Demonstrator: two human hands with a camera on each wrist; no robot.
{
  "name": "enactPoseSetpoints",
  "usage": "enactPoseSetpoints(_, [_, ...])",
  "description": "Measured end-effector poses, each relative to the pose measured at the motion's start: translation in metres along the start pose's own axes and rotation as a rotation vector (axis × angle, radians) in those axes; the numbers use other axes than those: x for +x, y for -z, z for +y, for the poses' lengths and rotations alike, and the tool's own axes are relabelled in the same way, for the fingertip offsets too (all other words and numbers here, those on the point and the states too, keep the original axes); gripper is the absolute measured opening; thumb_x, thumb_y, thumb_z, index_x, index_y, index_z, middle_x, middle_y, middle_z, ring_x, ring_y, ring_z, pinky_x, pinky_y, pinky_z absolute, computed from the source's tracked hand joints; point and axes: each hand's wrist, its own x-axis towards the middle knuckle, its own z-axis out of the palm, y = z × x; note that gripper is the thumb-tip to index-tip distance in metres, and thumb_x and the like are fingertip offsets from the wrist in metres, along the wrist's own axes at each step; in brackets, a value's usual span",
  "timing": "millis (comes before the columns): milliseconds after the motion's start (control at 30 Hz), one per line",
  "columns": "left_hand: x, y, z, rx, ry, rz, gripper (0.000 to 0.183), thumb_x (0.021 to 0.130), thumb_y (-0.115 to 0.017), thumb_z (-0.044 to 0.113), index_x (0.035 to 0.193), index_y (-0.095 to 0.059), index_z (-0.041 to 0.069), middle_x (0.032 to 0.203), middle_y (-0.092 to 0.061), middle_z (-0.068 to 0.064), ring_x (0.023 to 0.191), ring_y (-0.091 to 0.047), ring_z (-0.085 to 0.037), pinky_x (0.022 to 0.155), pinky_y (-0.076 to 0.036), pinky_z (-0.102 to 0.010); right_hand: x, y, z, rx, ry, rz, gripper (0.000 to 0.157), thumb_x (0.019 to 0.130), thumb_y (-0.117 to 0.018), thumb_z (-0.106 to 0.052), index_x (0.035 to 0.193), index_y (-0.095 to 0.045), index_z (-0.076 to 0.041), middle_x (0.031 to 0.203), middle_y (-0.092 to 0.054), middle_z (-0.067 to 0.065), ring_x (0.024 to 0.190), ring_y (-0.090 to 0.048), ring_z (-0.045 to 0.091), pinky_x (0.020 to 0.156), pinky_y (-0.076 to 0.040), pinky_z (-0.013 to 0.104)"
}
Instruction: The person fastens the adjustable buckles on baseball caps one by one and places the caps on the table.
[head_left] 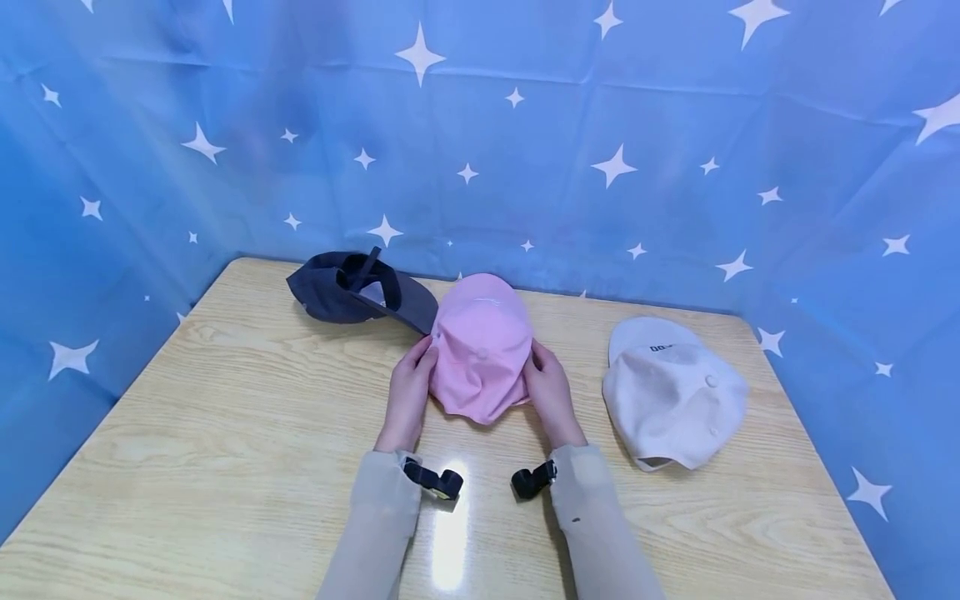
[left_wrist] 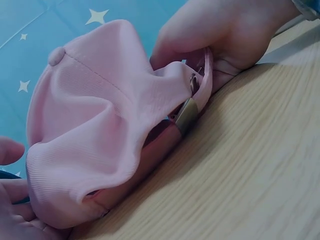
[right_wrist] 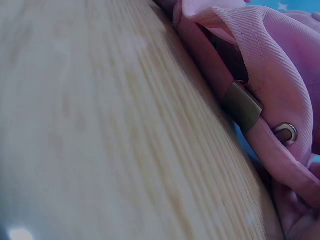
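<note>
On my head feed the pink cap (head_left: pixel 482 350) sits mid-frame, crown up, its lower edge at or just above the wooden table (head_left: pixel 247 417); the left hand (head_left: pixel 408 387) grips its left side and the right hand (head_left: pixel 550 392) its right, both clamped on the fabric; in my left wrist view the right hand, at upper right, pinches the cap near the end of its back strap (left_wrist: pixel 157 156), while left fingers show at the lower left edge; I make out a brass-coloured buckle (right_wrist: pixel 242 106) on that strap, with a metal eyelet (right_wrist: pixel 294 131) near it, right of centre in my right wrist view; left of the pink cap in the head view lies a navy cap (head_left: pixel 322 292), hollow side showing, its brim reaching the pink one's edge, though I cannot tell whether they touch; towards the right, well apart, I see a white cap (head_left: pixel 671 400) with dark lettering too small to read; a blue backdrop (head_left: pixel 525 125) with white stars fills the top
</note>
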Motion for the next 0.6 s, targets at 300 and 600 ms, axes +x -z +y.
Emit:
enactPoseSetpoints(300, [0.001,0.013,0.006,0.028,-0.008,0.012,0.041,0.092,-0.049,0.025,0.129,-0.045,0.009,0.132,-0.043,-0.003,0.12,-0.037,-0.011,0.098,-0.03,-0.024,0.004,-0.017,-0.008,-0.065,0.011,-0.012,0.046,0.093,-0.042,-0.038,0.133,-0.042,-0.016,0.133,-0.041,0.005,0.124,-0.034,0.02,0.102,-0.026,0.036])
enactPoseSetpoints(600, [0.007,0.026,0.008,0.004,-0.001,0.047,0.045,0.092,-0.048,0.027,0.132,-0.042,0.009,0.134,-0.041,-0.003,0.121,-0.037,-0.012,0.099,-0.03,-0.024,0.009,-0.032,-0.014,-0.134,0.051,-0.027,0.044,0.091,-0.044,-0.041,0.131,-0.046,-0.022,0.13,-0.044,0.001,0.121,-0.037,0.018,0.101,-0.029,0.035])
